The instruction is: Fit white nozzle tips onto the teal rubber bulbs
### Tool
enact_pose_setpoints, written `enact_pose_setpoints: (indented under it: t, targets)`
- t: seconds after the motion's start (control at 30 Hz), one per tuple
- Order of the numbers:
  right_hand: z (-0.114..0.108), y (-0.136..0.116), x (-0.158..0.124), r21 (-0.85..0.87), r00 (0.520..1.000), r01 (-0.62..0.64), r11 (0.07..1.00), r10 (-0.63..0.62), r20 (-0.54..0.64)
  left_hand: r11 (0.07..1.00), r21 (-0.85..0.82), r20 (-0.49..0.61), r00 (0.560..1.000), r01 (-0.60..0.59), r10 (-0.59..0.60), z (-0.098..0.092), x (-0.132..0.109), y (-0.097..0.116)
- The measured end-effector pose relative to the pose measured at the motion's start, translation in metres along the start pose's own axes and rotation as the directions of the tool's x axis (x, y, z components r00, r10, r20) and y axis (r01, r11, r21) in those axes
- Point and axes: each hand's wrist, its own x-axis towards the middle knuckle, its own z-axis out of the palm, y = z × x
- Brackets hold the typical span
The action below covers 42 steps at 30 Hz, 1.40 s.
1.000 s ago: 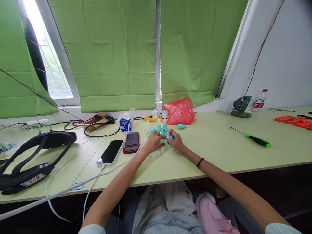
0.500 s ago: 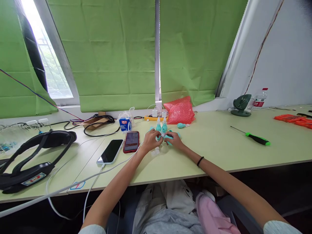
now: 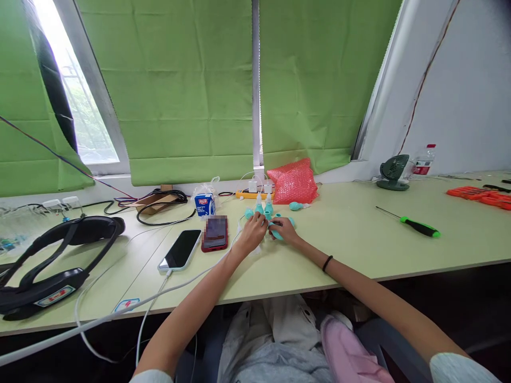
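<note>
My right hand (image 3: 285,230) is closed around a teal bulb (image 3: 276,234) with a smooth, rounded body. My left hand (image 3: 255,233) meets it from the left with curled fingers, and its back hides what the fingertips grip. Just beyond the hands, a teal bulb with a clear nozzle (image 3: 259,206) stands upright beside a second nozzled bulb (image 3: 269,205). A round teal piece (image 3: 249,213) lies by my left knuckles. Further back to the right, another bulb (image 3: 296,206) rests on its side. Clear plastic bits (image 3: 257,250) are partly covered below my left hand.
Left of my hands lie a red-cased phone (image 3: 215,234) and a white-edged phone (image 3: 180,250) on a cable. A blue carton (image 3: 205,205), a pink bubble-wrap bag (image 3: 293,181) and a power strip (image 3: 245,195) stand behind. A screwdriver (image 3: 419,226) lies right; a black headset (image 3: 64,255) sits left.
My left hand has turned over, so its back now covers the white piece seen between its fingers before. The bulb in my right hand has tilted slightly downward.
</note>
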Motion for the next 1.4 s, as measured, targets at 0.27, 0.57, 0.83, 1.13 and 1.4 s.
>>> enact_pose_setpoints:
  t: [0.27,0.57,0.83,1.13,1.4]
  targets:
    - [0.001,0.001,-0.002,-0.087,0.996,0.016,0.996,-0.024,-0.089,0.996,-0.062,0.003,0.998,0.063,-0.063,0.005,0.001,-0.001]
    - [-0.003,-0.009,-0.007,-0.198,0.975,0.097,0.975,-0.133,-0.179,0.964,-0.238,0.006,0.993,0.116,-0.118,0.006,0.002,-0.009]
    - [-0.003,-0.008,-0.005,-0.233,0.972,0.125,0.965,-0.166,-0.169,0.912,-0.354,-0.031,0.972,0.206,-0.231,0.003,0.0,-0.005]
    - [-0.001,-0.008,-0.009,-0.325,0.946,0.186,0.927,-0.259,-0.197,0.828,-0.476,0.134,0.955,0.295,-0.264,0.003,0.0,-0.015]
    - [0.001,-0.007,-0.01,-0.371,0.935,0.183,0.91,-0.278,-0.221,0.837,-0.447,0.145,0.948,0.317,-0.282,0.008,-0.001,-0.007]
